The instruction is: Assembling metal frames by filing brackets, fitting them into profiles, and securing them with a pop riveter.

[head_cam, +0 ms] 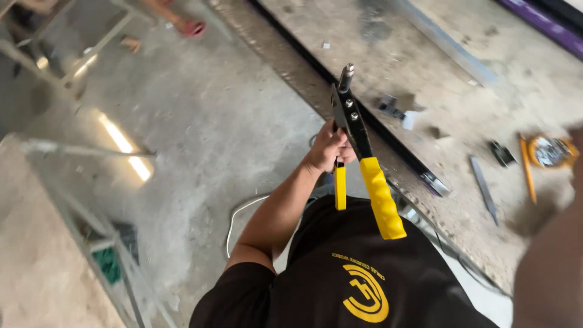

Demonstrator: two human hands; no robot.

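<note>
While you look down over black shirt [364, 267], left hand [328, 149] grips riveter [355, 130] mid-body, fingers clamped, nose up above bench edge. Yellow handles [381, 197] splay toward chest. Right hand: blurred at right edge; cannot tell its state. Bench [461, 115] beyond holds metal strip [484, 188], orange tape [549, 152].

A blurred forearm [549, 261] at the right edge perhaps hides the right hand.
</note>
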